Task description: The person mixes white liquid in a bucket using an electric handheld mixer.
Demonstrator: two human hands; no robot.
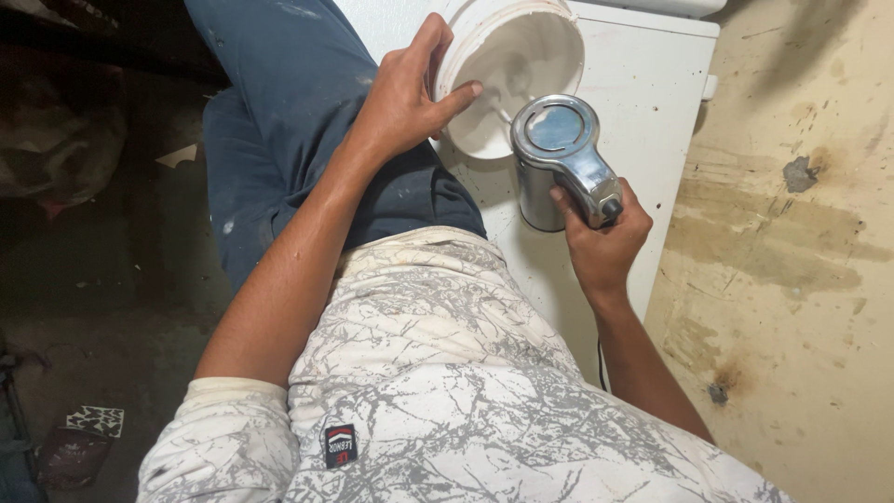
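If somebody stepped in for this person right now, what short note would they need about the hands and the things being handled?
Left hand: grips the rim of the round white plastic bucket, tilted toward the person on the white cabinet top.
Right hand: closed around the handle of the shiny silver metal kettle, held upright beside the bucket, lid shut.
Done: both things are in hand; the bucket's inside looks coated white.
Left: kettle not tipped; nothing visibly pouring.
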